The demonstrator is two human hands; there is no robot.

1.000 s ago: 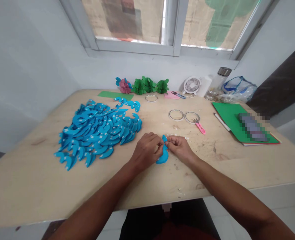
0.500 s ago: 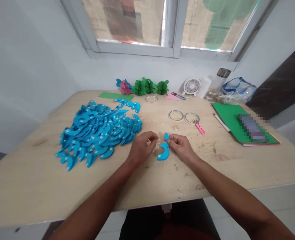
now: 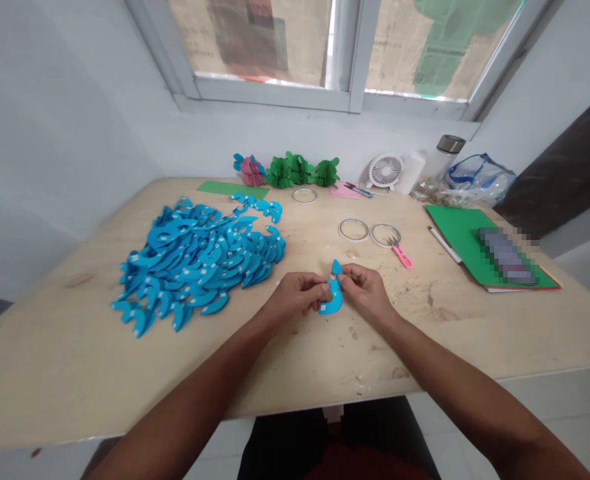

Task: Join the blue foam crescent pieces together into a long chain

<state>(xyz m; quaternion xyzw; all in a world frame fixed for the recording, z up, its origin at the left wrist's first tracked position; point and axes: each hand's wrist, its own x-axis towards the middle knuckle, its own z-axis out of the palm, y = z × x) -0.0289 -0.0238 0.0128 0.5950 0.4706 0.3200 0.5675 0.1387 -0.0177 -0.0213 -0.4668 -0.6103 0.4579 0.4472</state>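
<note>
A curved blue paper piece [image 3: 331, 306] with small white squares on it is between my hands, just above the table. My right hand [image 3: 367, 290] pinches its upper part between thumb and fingers. From the other side my left hand [image 3: 302, 293] closes on its left edge, thumb and fingertips together, partly covering it. To the left lies a big heap of similar blue paper pieces [image 3: 199, 260], many bearing white squares. A few more joined blue pieces [image 3: 262, 205] lie behind the heap.
Rolls of thin tape [image 3: 353, 230] and pink thread snips [image 3: 401, 255] lie beyond my hands. Green paper figures [image 3: 299, 171], a white fan [image 3: 385, 172] and a bottle [image 3: 442, 157] stand along the wall. At right, a phone [image 3: 507, 255] rests on green sheets [image 3: 455, 223].
My left hand has moved right and now grips the blue paper piece. The right hand keeps hold of its upper part. The heap stays as it was.
</note>
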